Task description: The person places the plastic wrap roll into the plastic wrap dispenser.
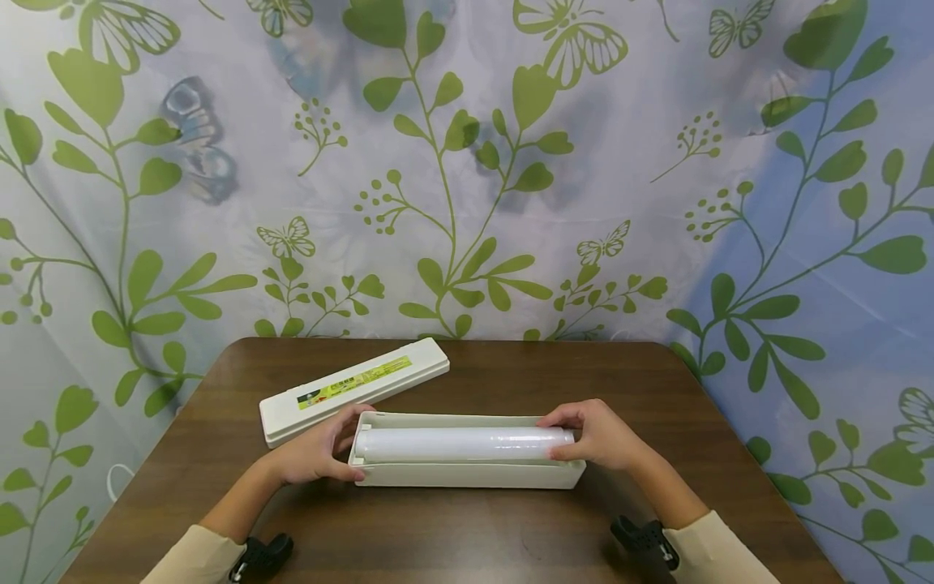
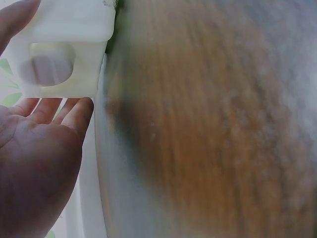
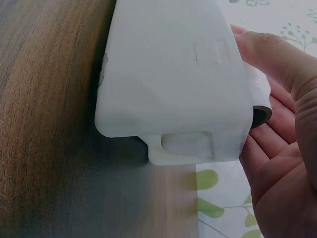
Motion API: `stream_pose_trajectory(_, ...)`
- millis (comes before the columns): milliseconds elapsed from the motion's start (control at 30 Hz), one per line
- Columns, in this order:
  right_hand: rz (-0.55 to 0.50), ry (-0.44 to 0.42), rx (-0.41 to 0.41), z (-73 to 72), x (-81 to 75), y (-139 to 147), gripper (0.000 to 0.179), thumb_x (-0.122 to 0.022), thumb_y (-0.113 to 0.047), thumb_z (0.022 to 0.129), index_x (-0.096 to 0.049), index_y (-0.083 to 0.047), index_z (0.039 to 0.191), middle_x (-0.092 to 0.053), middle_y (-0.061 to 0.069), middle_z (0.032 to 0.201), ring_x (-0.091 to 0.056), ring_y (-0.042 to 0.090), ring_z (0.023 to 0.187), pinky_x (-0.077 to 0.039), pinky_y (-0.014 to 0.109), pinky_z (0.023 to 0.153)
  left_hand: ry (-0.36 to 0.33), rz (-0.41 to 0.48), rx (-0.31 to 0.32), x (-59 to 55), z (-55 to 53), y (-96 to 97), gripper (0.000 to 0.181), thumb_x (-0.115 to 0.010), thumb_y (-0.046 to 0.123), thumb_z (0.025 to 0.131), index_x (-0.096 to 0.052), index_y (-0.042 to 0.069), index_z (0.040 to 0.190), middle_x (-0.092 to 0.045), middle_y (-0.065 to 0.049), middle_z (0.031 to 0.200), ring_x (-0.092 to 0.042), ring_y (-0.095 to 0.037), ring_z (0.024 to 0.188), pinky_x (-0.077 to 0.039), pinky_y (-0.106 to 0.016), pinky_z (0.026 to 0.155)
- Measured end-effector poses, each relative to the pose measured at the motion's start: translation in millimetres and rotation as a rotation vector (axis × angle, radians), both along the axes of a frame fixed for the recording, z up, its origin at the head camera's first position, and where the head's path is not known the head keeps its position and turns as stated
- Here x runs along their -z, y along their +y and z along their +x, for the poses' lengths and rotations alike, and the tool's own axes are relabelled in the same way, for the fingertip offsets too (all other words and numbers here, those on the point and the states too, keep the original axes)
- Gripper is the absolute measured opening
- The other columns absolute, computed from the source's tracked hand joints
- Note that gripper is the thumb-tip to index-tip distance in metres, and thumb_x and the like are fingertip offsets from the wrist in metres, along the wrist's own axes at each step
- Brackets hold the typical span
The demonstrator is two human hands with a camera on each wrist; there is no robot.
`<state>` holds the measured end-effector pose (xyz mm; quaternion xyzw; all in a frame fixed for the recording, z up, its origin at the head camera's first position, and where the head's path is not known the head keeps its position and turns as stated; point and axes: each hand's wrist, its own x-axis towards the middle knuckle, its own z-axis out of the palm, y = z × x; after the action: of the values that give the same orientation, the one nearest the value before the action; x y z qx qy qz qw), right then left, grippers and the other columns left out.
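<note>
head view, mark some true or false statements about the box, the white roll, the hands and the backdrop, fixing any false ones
1. The white roll is in the box. True.
2. The box is closed. False: it is open, and the lid lies beyond it, towards the left, on the table.
3. The left hand grips the box's left end. True.
4. The right hand lies flat on the table. False: it holds the roll's right end.
5. The backdrop shows green leaves. True.
</note>
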<state>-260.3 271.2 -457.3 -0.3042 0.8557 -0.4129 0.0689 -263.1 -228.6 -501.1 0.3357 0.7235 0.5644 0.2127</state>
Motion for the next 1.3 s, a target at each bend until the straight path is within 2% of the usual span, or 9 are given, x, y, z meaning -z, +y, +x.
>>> stream_pose_trajectory(333, 0.058, 0.052, -0.01, 0.4, -1.6, -2.9, 0.037, -0.088, -0.029, 0.081, -0.077, -0.014, 0.113, -0.078, 0.004, 0.11, -0.071, 0.009, 0.092, -0.057, 0.024, 0.079, 0.0, 0.01, 0.014, -0.5, -0.4, 0.5, 0.089, -0.08, 0.001, 0.085, -0.02, -0.001, 0.151, -0.035, -0.031, 0.148, -0.052, -0.004, 0.13, -0.055, -0.028, 0.095)
stream_pose_trajectory(633, 0.15, 0.091, -0.001, -0.3, -1.5, -5.7, 0.036, -0.088, -0.036, 0.081, -0.077, -0.019, 0.111, -0.078, -0.004, 0.108, -0.07, 0.005, 0.093, -0.057, 0.024, 0.081, 0.008, 0.005, 0.008, 2.2, -1.0, -0.5, 0.088, -0.08, 0.001, 0.085, -0.021, -0.001, 0.151, -0.036, -0.031, 0.147, -0.052, -0.005, 0.13, -0.055, -0.028, 0.096)
stream_pose_trajectory(1300, 0.201, 0.119, 0.005, -0.8, 0.2, -7.6, 0.034, -0.088, -0.035, 0.08, -0.077, -0.021, 0.109, -0.077, -0.009, 0.104, -0.067, 0.001, 0.088, -0.057, 0.024, 0.078, 0.005, 0.004, -0.004, 1.8, -0.3, -0.9, 0.09, -0.081, 0.002, 0.085, -0.021, 0.0, 0.152, -0.035, -0.032, 0.15, -0.051, -0.004, 0.132, -0.055, -0.028, 0.096)
